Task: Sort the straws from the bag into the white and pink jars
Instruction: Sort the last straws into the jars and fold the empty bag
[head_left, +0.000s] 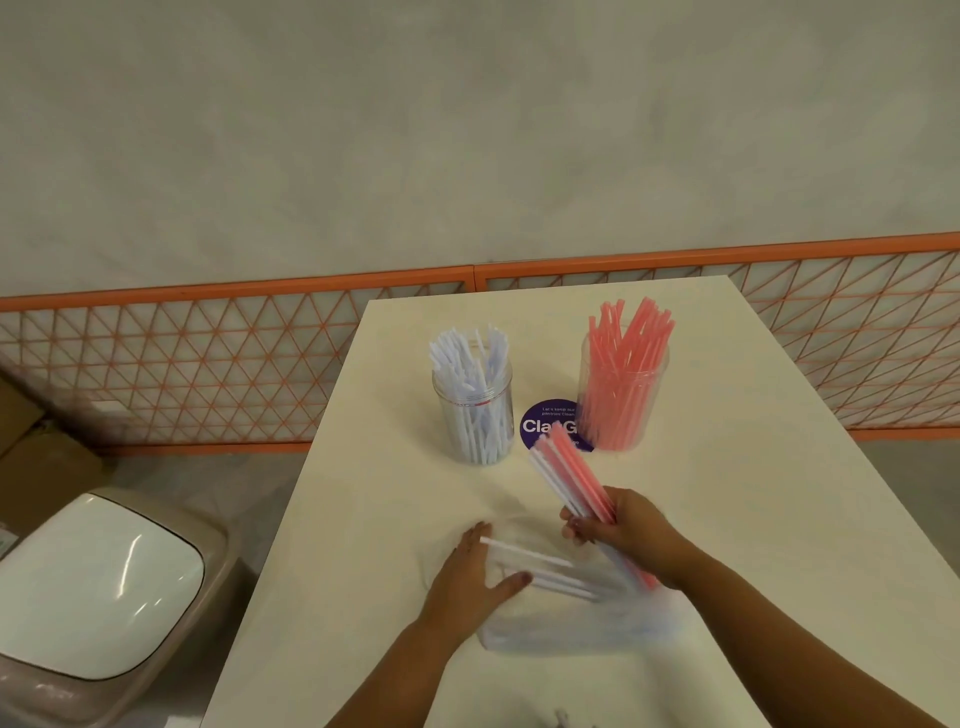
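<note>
Gripping a mixed bundle of pink and white straws (569, 480) in the right hand (618, 530), fingers curled round it, tips pointing toward 11 o'clock. Pressing the left hand (470, 577), fingers straight, on the clear bag (582, 618) beside loose white straws (540, 569). Standing on the cream table (363, 519): white jar (472, 410) at 12 o'clock, pink jar (621, 395) at 1 o'clock. Running behind: orange lattice fence (208, 358).

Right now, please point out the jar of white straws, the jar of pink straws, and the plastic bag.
jar of white straws (472, 410), head view, clear side wall.
jar of pink straws (618, 400), head view, side wall.
plastic bag (576, 623), head view, lower part.
</note>
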